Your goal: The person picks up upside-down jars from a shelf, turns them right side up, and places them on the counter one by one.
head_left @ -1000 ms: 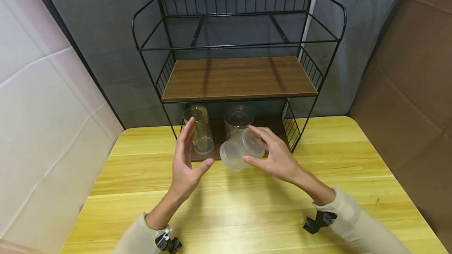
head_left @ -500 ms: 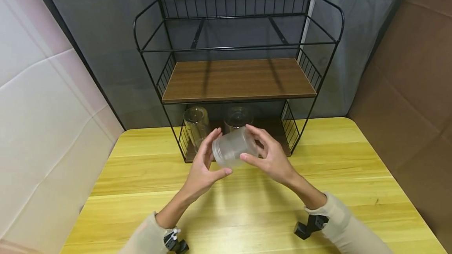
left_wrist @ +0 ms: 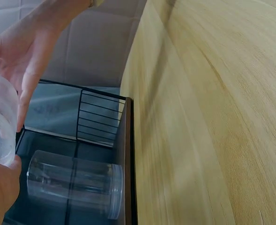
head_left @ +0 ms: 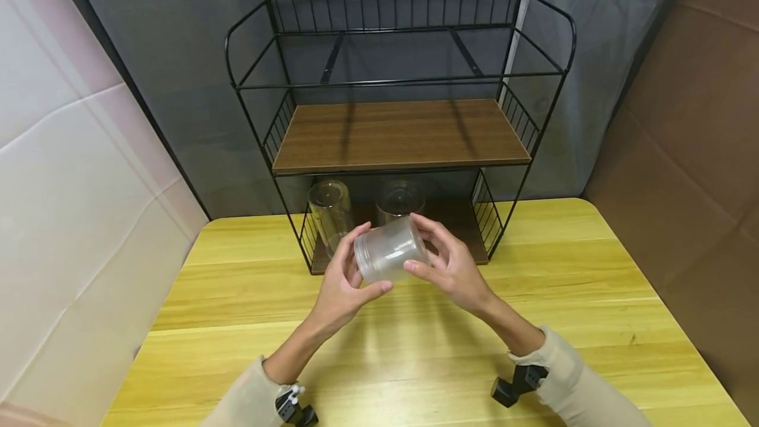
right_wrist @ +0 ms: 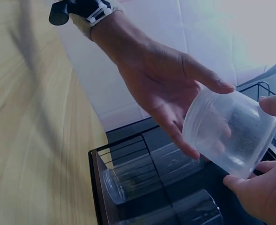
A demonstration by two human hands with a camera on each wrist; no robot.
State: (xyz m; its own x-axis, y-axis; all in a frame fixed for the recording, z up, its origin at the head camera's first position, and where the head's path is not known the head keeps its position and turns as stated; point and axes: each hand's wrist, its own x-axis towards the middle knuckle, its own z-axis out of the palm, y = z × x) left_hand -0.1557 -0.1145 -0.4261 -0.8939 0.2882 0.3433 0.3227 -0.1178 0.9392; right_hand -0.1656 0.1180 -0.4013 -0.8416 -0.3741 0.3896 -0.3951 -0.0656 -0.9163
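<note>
A small clear plastic jar (head_left: pixel 393 250) is held tilted on its side between both hands, in front of the rack's bottom shelf. My left hand (head_left: pixel 342 285) grips its ridged end, thumb on the near side and fingers behind. The right hand (head_left: pixel 447 262) holds the other end between thumb and fingers. In the right wrist view, the left hand (right_wrist: pixel 161 84) shows through the jar wall (right_wrist: pixel 236 126). A taller clear jar (head_left: pixel 330 206) stands at the left of the bottom shelf. Another clear jar (head_left: pixel 400 198) stands further right, partly hidden by the held one.
The black wire rack (head_left: pixel 397 78) stands at the back of the yellow wooden table (head_left: pixel 403 361). Its brown middle shelf (head_left: pixel 403 134) lies above the jars. A grey curtain (head_left: pixel 178 84) hangs behind, with a white panel (head_left: pixel 77 216) left and a brown panel (head_left: pixel 682 150) right.
My left hand has moved right and taken hold of the jar's ridged end. The jar, in the right hand, has shifted slightly left and turned toward the left hand.
</note>
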